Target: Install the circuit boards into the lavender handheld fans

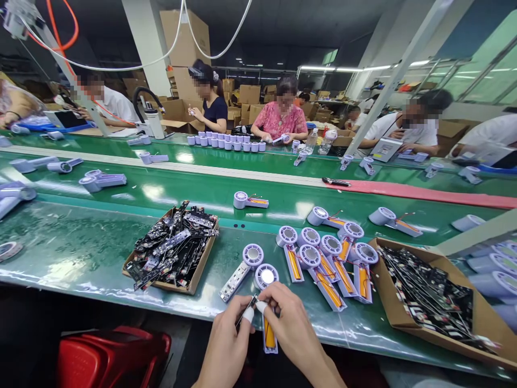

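Where the hands meet: left hand (228, 337) pinches a thin board (247, 311) over a purple fan (266, 275) at the bench (89, 245) edge; right hand (293, 318), almost closed, I cannot tell on what.
Left box (203, 269): heaped with black boards (175, 245).
Right box (383, 289): black boards with wires (428, 291).

Bright light covers the worktop (92, 253) around the left grip (226, 339) and right grip (293, 318), both fairly sharp. White glare spots the green belt (202, 186) beyond them. Farther off, strip lights (355, 69) glow under a dim ceiling (302, 13); faces there are pixelated. Wide-angle distortion stretches things far left and right of the grips.
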`<state>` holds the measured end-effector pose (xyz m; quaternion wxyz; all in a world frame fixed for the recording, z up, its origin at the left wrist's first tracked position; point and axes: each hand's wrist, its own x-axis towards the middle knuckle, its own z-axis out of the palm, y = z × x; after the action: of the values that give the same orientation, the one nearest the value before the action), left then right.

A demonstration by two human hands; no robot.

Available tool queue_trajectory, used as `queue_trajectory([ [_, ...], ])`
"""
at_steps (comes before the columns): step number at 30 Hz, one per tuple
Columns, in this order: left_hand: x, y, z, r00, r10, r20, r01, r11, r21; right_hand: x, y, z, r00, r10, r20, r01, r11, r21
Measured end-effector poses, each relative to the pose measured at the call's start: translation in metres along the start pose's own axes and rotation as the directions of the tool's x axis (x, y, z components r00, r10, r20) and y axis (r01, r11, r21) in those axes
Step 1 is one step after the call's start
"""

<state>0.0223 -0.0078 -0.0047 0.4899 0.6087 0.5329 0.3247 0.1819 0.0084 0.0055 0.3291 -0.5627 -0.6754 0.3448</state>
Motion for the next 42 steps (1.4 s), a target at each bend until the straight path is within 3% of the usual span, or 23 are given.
queue_trajectory([
  [4, 0.0, -0.003, 0.0, 0.998, 0.047, -0.028, -0.045, 0.996, 0.076, 0.001, 0.0, 0.0, 1.0, 0.024, -0.016, -0.024, 1.0, 0.016],
  [11, 0.005, -0.007, -0.001, 1.0, -0.022, 0.001, 0.022, 0.995, -0.1, 0.007, 0.0, -0.005, 0.994, 0.101, 0.026, -0.103, 0.991, 0.089],
  [16, 0.006, -0.007, -0.003, 1.0, -0.008, -0.001, 0.008, 0.998, -0.065, 0.011, -0.004, -0.009, 0.987, 0.153, 0.057, -0.156, 0.986, 0.064],
  [22, 0.001, -0.011, -0.002, 0.973, 0.215, -0.085, -0.192, 0.956, 0.221, 0.006, -0.004, -0.002, 0.998, 0.069, -0.007, -0.069, 0.997, -0.04],
  [25, 0.002, -0.011, -0.004, 0.961, 0.267, -0.074, -0.24, 0.935, 0.26, 0.004, 0.001, -0.002, 1.0, 0.029, 0.005, -0.029, 0.999, -0.02],
  [30, 0.009, -0.009, -0.016, 0.973, 0.229, 0.012, -0.227, 0.952, 0.206, 0.009, 0.008, -0.011, 0.994, -0.028, 0.104, 0.019, 0.996, 0.093],
  [33, 0.01, -0.01, -0.022, 0.975, 0.221, 0.011, -0.219, 0.958, 0.187, 0.012, 0.007, -0.017, 0.985, -0.08, 0.154, 0.064, 0.993, 0.102],
  [37, 0.011, -0.014, -0.026, 0.982, 0.185, -0.029, -0.179, 0.973, 0.149, 0.014, 0.006, -0.017, 0.989, -0.063, 0.132, 0.049, 0.993, 0.107],
  [42, 0.017, -0.015, -0.023, 0.986, 0.165, 0.003, -0.164, 0.981, 0.106, 0.012, 0.006, -0.013, 0.991, -0.093, 0.091, 0.083, 0.99, 0.113],
])
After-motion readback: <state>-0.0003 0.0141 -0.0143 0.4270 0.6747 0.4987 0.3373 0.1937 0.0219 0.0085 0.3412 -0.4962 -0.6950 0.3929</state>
